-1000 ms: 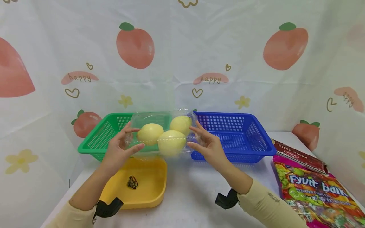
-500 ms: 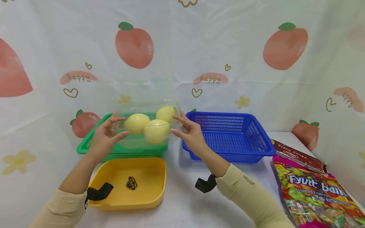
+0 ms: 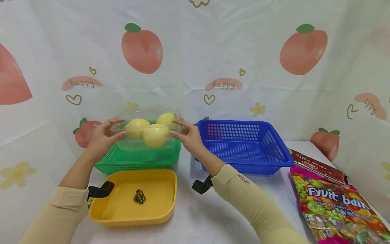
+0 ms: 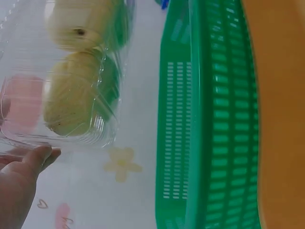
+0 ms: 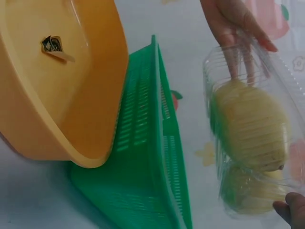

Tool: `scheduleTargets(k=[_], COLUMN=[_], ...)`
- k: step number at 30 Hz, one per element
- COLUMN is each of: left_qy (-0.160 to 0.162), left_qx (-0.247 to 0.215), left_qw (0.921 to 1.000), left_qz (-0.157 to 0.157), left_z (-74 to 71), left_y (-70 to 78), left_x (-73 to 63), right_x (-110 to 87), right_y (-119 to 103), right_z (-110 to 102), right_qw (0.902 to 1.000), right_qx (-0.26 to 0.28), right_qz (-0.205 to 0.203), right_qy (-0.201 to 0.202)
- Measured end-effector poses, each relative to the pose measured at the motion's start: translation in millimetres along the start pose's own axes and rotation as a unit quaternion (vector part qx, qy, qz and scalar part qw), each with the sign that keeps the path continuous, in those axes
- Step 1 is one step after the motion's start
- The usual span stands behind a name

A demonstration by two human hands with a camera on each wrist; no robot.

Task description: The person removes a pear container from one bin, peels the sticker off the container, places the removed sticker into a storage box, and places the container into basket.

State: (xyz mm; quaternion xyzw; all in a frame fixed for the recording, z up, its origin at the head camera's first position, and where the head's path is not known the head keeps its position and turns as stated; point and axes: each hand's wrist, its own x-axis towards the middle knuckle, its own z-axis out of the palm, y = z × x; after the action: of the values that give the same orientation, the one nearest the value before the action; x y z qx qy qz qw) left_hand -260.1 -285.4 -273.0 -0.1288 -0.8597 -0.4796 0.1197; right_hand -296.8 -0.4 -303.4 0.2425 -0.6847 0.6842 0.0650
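Between both hands hangs a clear plastic clamshell box (image 3: 131, 145) with three pale yellow fruits (image 3: 155, 135) inside. My left hand (image 3: 102, 139) grips its left end, thumb in front and fingers behind. At the other end, my right hand (image 3: 190, 137) pinches the box the same way. Below and partly behind the box stands a green slotted basket (image 3: 137, 166). In the left wrist view, the box (image 4: 107, 136) is above the level of the basket rim (image 4: 202, 119). A dark spot shows on one fruit (image 4: 78, 28).
A yellow bin (image 3: 122, 210) with a small dark sticker (image 3: 139, 196) on its floor stands in front of the green basket. To the right is a blue slotted basket (image 3: 246, 150). Further right lie a candy bag (image 3: 338, 203) and a long dark red packet (image 3: 318, 165).
Both hands have carried the box of fruit leftward and somewhat upward in the view, from between the two baskets to over the green one. The baskets and bin stay put.
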Motion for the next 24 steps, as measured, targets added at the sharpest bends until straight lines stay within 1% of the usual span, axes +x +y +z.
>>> scheduleTargets(k=[4,9,14,18,24], left_qy=[-0.008,-0.014,-0.019,-0.025,-0.040], left_qx=[0.017,0.022,0.033,0.045,0.069], left_qw=[0.9994,0.9987,0.9975,0.9952,0.9907], left_qz=[-0.028,-0.044,-0.060,-0.083,-0.110], left_z=[-4.7,-7.9,-11.9,-13.6,-11.9], left_y=[-6.9,-14.3,-19.2,-21.0,-24.0], left_x=[6.1,11.8,18.4,24.0,30.1], right_x=[7.6,18.0,27.4,31.8,34.6], right_y=[6,13,20,24,27], right_z=[5,12,19,22,22], right_qw=[0.9992,0.9965,0.9941,0.9922,0.9869], right_qx=[-0.004,-0.025,-0.029,-0.028,-0.044], right_qz=[0.039,0.079,0.102,0.118,0.152], right_qy=[0.008,0.011,0.021,0.029,0.032])
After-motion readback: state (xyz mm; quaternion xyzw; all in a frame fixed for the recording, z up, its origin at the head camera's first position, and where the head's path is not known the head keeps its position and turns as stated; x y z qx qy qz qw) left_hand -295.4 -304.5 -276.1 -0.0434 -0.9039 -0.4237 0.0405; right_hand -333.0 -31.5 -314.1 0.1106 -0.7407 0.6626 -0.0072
